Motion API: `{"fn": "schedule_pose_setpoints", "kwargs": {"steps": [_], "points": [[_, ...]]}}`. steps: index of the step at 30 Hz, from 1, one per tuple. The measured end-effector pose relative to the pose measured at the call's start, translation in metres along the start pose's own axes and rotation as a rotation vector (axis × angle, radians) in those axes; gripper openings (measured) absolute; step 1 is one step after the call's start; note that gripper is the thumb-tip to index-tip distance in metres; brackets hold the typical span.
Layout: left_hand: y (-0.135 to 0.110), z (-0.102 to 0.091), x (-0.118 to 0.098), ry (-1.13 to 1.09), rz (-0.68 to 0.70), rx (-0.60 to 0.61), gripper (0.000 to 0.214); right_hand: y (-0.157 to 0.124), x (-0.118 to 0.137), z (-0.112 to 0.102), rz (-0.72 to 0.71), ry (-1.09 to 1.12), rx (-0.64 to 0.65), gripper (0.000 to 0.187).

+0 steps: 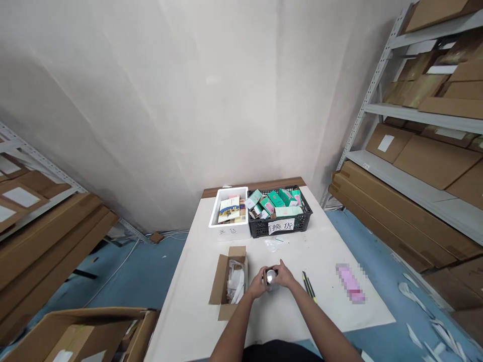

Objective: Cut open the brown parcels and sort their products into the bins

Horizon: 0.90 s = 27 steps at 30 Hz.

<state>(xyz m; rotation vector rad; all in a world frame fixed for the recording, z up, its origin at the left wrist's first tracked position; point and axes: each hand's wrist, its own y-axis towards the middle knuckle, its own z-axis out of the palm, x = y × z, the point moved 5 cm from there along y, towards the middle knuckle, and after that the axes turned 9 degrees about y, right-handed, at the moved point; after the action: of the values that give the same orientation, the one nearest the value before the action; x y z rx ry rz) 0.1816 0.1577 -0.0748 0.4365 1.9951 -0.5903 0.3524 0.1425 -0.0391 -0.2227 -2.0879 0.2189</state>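
Our grip is two-handed: the left hand (258, 285) and the right hand (285, 277) both close around a small shiny silver object (270, 276), holding it between them just above the table (332, 241), near its front middle (what the object is we cannot tell at this size). Just left of our left hand lies an open cardboard box (226, 281) with white paper packing (236, 282) inside it, flaps spread. Just right of our right hand lies a dark pen-like tool with a yellow stripe (309, 286), and further right a pink flat item (350, 283), blurred out. Between our hands and the far bins sits a scrap of clear plastic wrap (273, 244). At the far end of the table, side by side and touching, stand a white foam box (229, 229) holding booklets and a black plastic crate (281, 226) filled with green and pink small cartons; each carries a handwritten label. Metal shelving (415, 151) stacked with flat cardboard stands to the right, more cardboard to the left, and an open carton (75, 332) on the blue floor at lower left.
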Motion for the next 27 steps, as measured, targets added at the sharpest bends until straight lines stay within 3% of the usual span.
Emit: {"fn": "schedule_pose_setpoints", "kwargs": {"steps": [4,8,13,19,22,27], "points": [[-0.004,-0.003,-0.026,0.068,-0.051,0.001,0.094,-0.009,0.017,-0.016,0.016,0.132,0.071,0.04],[-0.004,0.002,-0.043,0.104,-0.065,0.031,0.088,-0.009,0.016,-0.024,0.089,0.066,0.074,0.038],[-0.008,0.007,-0.046,0.097,-0.006,0.026,0.084,-0.008,0.012,-0.009,0.238,-0.221,0.039,0.056],[-0.005,0.007,-0.032,0.081,-0.038,-0.007,0.088,-0.015,0.026,0.001,0.146,-0.188,-0.088,0.062],[-0.002,0.006,-0.021,0.118,-0.085,-0.007,0.093,-0.017,0.047,-0.021,0.051,-0.071,-0.19,0.054],[0.0,0.004,-0.016,0.18,-0.084,-0.018,0.088,-0.009,0.12,-0.098,-0.25,0.313,-0.212,0.05]]}}
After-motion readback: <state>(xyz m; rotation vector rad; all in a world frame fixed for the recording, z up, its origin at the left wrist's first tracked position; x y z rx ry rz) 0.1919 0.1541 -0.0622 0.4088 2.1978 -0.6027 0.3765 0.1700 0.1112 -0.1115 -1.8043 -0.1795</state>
